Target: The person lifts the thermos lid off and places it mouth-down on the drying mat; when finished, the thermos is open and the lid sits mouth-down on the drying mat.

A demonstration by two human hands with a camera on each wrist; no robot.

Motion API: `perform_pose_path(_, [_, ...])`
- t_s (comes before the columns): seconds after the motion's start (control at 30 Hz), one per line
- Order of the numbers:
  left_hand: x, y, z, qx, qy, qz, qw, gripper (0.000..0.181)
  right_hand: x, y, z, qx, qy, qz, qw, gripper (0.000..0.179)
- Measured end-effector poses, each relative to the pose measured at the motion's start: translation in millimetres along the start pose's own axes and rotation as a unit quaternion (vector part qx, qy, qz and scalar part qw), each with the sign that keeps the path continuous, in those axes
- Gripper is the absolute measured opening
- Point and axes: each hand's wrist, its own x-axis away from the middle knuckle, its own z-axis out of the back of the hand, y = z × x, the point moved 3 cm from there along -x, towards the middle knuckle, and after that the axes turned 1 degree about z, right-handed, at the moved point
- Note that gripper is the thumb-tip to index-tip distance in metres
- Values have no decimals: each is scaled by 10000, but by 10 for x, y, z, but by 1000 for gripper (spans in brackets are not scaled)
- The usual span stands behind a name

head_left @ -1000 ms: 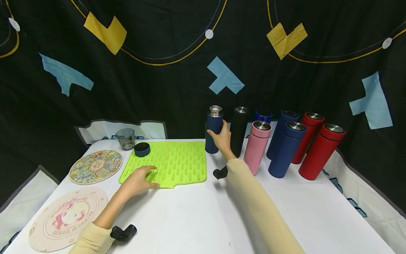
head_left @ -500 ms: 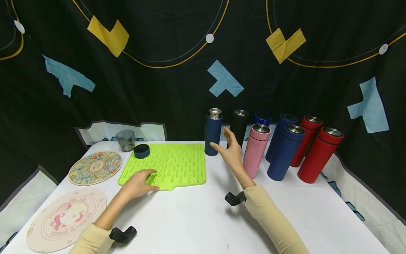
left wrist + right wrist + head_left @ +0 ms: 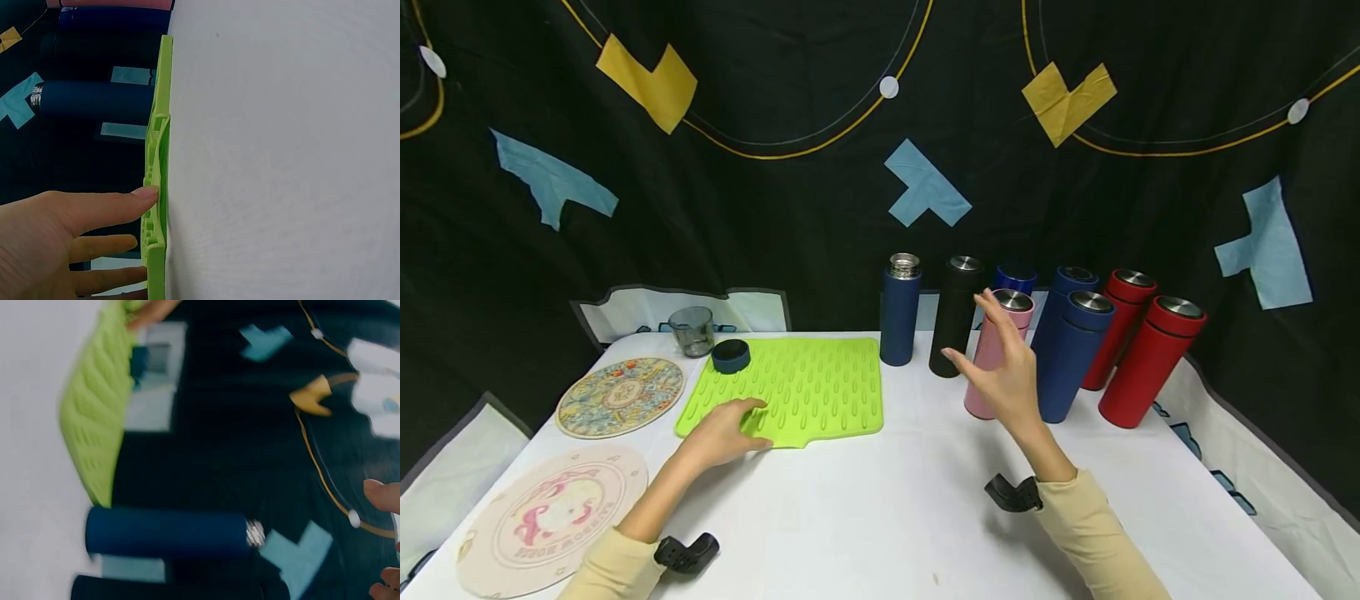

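My left hand (image 3: pixel 722 435) rests at the front left of the lime-green drying mat (image 3: pixel 820 392), fingers loosely bent; in the left wrist view its thumb meets the mat's edge. Toward the mat's back left sits a dark blue bottle lid (image 3: pixel 731 356). Upright just right of the mat stands a navy thermos (image 3: pixel 900 321), its bare steel neck (image 3: pixel 904 266) uncovered. My right hand (image 3: pixel 1009 379) is raised with thumb and fingers spread and nothing between them. It partly covers the pink thermos (image 3: pixel 981 400), with the black thermos (image 3: pixel 955 325) to its left.
To the right are more capped bottles, including a front navy one (image 3: pixel 1075 358) and a red one (image 3: pixel 1150 367). A grey glass cup (image 3: pixel 692 331) stands behind the lid. Two round mats, one patterned (image 3: pixel 621 397) and one pink (image 3: pixel 553 521), lie at left.
My right hand has let go of the uncapped navy thermos and moved right and toward me. That thermos stays upright on the table. My left hand has hardly moved.
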Motion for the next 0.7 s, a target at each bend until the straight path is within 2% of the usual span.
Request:
perform_pose_path(0.13, [2, -10, 12, -18, 3, -93, 10000, 60, -82, 153, 195, 104, 470, -210, 9986, 78])
perform_pose_path(0.3, [17, -5, 22, -54, 49, -73, 9999, 60, -97, 364, 301, 259, 710, -552, 9956, 75])
perform_pose_path(0.43, [25, 3, 24, -88, 55, -102, 9999, 60, -62, 502, 293, 132, 782, -909, 9927, 77])
perform_pose_path(0.53, [28, 10, 26, -86, 48, -123, 9999, 60, -25, 600, 261, -219, 745, -1295, 9885, 80])
perform_pose_path(0.7, [27, 12, 23, -84, 43, -137, 9999, 61, 70, 757, 177, -576, 665, -2078, 9742, 85])
